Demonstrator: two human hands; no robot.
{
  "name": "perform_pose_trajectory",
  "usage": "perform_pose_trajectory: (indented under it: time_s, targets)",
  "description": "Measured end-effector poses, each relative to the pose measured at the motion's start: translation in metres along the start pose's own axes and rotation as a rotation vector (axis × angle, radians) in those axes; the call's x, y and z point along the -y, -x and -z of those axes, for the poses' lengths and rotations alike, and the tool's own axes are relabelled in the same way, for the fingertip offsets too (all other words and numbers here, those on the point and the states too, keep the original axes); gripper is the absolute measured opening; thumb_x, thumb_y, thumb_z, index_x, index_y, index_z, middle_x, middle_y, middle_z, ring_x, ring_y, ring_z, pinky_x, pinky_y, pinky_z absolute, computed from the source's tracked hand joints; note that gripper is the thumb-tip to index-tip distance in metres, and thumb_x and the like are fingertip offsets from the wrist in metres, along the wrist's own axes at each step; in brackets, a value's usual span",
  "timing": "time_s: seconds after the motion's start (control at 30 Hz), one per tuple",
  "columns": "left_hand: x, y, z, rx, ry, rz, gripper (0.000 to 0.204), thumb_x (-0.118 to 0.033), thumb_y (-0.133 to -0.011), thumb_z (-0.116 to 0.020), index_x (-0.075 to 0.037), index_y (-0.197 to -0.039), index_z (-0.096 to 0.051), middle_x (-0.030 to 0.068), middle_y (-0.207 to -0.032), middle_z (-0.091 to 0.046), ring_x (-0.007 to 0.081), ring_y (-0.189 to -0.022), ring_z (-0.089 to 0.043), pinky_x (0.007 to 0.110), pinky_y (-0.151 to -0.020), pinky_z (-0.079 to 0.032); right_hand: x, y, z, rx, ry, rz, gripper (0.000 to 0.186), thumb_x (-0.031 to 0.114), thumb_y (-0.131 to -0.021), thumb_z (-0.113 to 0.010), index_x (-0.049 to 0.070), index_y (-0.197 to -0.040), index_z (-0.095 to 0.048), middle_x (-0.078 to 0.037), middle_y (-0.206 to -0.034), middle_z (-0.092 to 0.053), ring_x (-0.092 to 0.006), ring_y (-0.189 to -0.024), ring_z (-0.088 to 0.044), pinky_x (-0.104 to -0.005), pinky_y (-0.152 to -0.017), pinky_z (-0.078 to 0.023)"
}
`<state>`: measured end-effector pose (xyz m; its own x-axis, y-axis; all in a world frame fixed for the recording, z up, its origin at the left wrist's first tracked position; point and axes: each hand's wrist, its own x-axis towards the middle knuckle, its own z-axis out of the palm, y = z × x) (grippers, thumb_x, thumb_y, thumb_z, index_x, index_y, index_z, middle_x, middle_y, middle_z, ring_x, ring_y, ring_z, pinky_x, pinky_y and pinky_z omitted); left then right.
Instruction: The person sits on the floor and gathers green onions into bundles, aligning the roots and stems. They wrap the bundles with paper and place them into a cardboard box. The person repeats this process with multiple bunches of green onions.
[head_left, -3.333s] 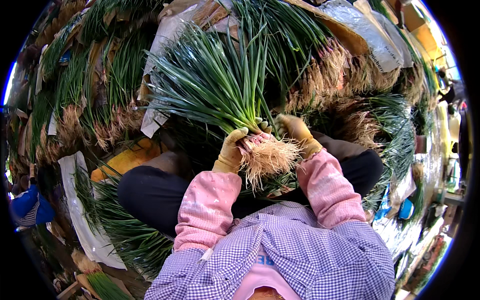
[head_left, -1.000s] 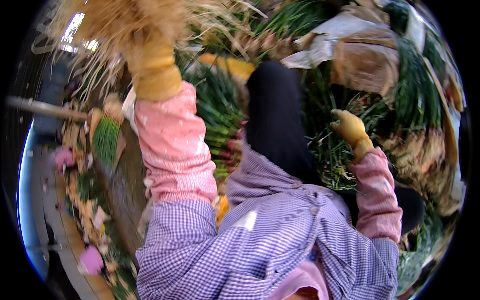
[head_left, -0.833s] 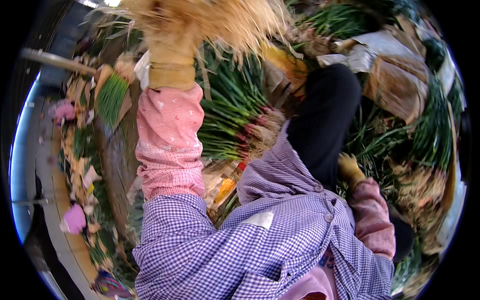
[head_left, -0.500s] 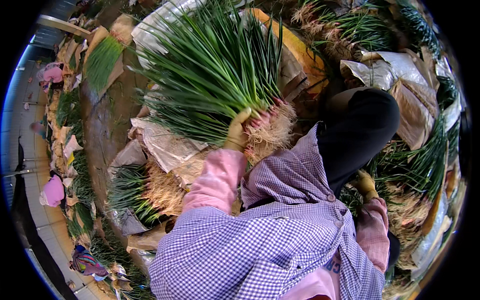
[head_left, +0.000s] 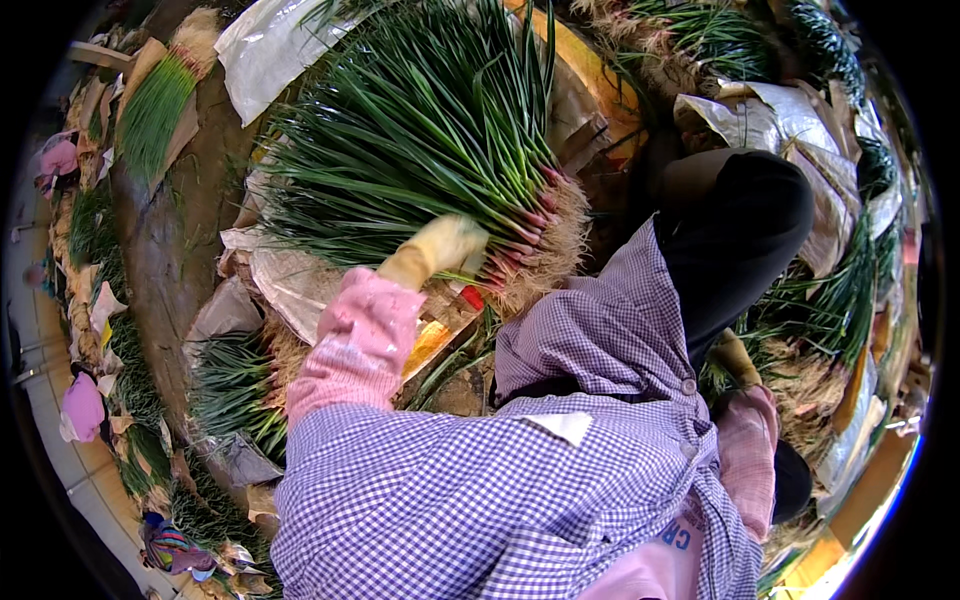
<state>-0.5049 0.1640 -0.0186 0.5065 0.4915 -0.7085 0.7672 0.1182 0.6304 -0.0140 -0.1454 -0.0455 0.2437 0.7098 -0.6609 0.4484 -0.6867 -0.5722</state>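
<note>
Big bundle of green onions (head_left: 420, 140) fills the frame from 10 to 1 o'clock, leaves fanned toward 11, reddish stalk bases and pale root tuft (head_left: 545, 250) pointing to centre. It lies over crumpled plastic sheeting (head_left: 290, 290) and flattened cardboard (head_left: 590, 110). Judged progress: this bundle looks gathered and set on the pile, not released; more bundles lie loose at 8 o'clock (head_left: 230, 390) and 3 o'clock (head_left: 820, 310), so plenty is left to handle.

Left hand (head_left: 440, 250), yellow glove, pink sleeve, sits just left of centre at the bundle's root end. Fingers curled round the stalks from underneath, closed on them as far as the view shows; fingertips buried in the greens.

Right hand (head_left: 735, 355), also yellow-gloved, at 4 o'clock, down beside the dark trouser knee (head_left: 750, 220) among the onions there. Only the back of the glove shows; cannot tell how far the fingers are open or whether they grip anything.
</note>
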Motion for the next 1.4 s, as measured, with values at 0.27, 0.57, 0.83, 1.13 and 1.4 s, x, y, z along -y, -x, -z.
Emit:
perform_pose_trajectory:
  time_s: [0.27, 0.57, 0.83, 1.13, 1.4]
  targets:
    - [-0.026, -0.05, -0.011, -0.526, -0.906, -0.398, 0.05, -0.046, -0.089, -0.039, -0.023, -0.133, -0.038, -0.0011, -0.144, -0.026, 0.0219, -0.136, -0.008, 0.048, -0.109, 0.002, -0.01, 0.021, 0.075, -0.264, -0.157, -0.064, 0.046, 0.007, -0.077, -0.062, 0.004, -0.122, -0.053, 0.001, -0.088, -0.057, -0.0085, -0.075, -0.05, -0.0214, -0.069, -0.043]
    - [-0.004, -0.091, -0.005, -0.481, -0.898, -0.417, 0.053, -0.047, -0.088, -0.039, -0.027, -0.137, -0.031, -0.0027, -0.147, -0.017, 0.0217, -0.137, -0.004, 0.048, -0.108, 0.004, 0.015, 0.075, 0.183, -0.479, 0.105, -0.047, 0.039, 0.006, -0.082, -0.057, 0.005, -0.121, -0.053, -0.01, -0.122, -0.054, -0.0201, -0.112, -0.049, -0.0269, -0.099, -0.036]
    - [-0.033, -0.07, 0.022, -0.556, 0.108, -0.29, 0.017, -0.016, -0.083, -0.058, -0.012, -0.098, -0.065, 0.0032, -0.089, -0.062, 0.0136, -0.076, -0.056, 0.026, -0.074, -0.045, 0.091, 0.105, 0.33, -0.516, 0.027, 0.242, 0.036, 0.015, -0.087, -0.055, 0.005, -0.121, -0.053, -0.006, -0.117, -0.057, -0.0149, -0.106, -0.051, -0.0251, -0.091, -0.039]
    - [0.026, 0.001, -0.087, -1.026, 0.2, 0.018, 0.034, -0.034, -0.071, -0.07, -0.005, -0.086, -0.06, 0.0105, -0.082, -0.061, 0.0254, -0.075, -0.059, 0.034, -0.068, -0.047, 0.048, 0.06, 0.454, -0.422, 0.235, 0.192, 0.036, 0.015, -0.087, -0.055, 0.005, -0.122, -0.052, -0.004, -0.114, -0.057, -0.0114, -0.1, -0.052, -0.0225, -0.085, -0.041]
    - [0.089, -0.063, -0.111, -1.107, 1.31, -0.033, 0.012, -0.016, -0.083, -0.059, -0.007, -0.09, -0.06, 0.0067, -0.076, -0.063, 0.0217, -0.071, -0.063, 0.034, -0.063, -0.052, 0.053, -0.057, 0.445, -0.261, 0.25, 0.342, 0.039, 0.018, -0.086, -0.058, 0.004, -0.121, -0.053, -0.001, -0.109, -0.058, -0.007, -0.09, -0.053, -0.0197, -0.074, -0.042]
